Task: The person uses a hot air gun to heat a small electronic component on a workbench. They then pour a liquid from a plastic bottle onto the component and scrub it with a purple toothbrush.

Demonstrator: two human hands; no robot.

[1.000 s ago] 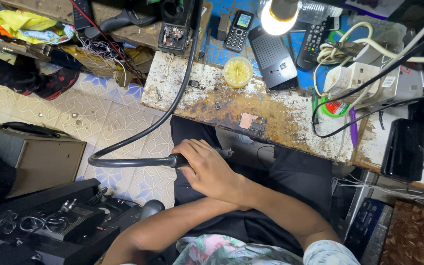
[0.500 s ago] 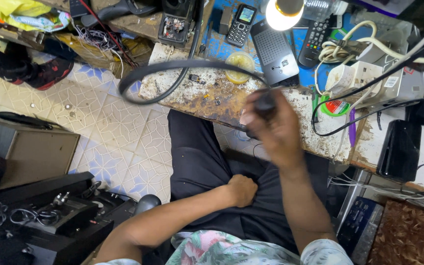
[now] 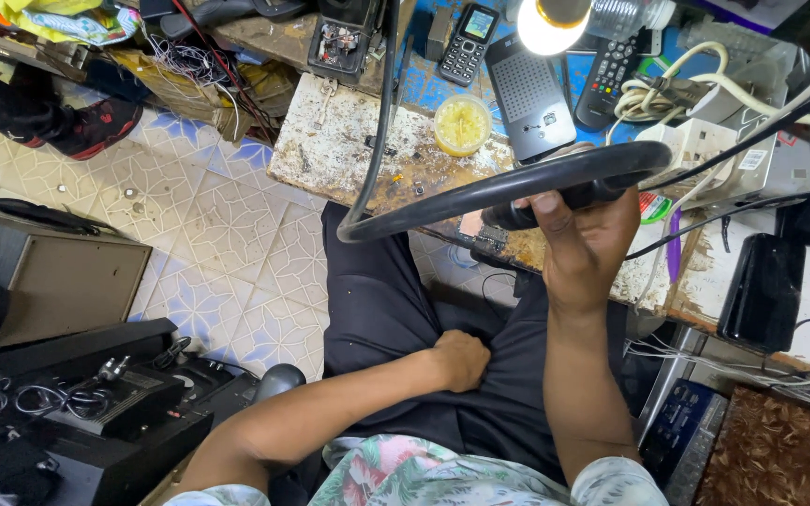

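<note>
My right hand is raised over the front edge of the worn workbench and grips the black handle of a tool. A thick black hose runs from the handle, loops out to the left and climbs toward the top of the view. A small circuit board lies on the bench just under the handle. My left hand rests as a closed fist on my lap, on the black trousers, with nothing in it.
A round yellow tin, a keypad phone, a grey flat device and a remote lie behind the hose under a lit lamp. White power strips and cables crowd the right. Black equipment stands on the tiled floor at left.
My right hand lifted the handle from down near the floor at my left up to the bench edge at right. The hose swung up with it. My left hand settled on my lap.
</note>
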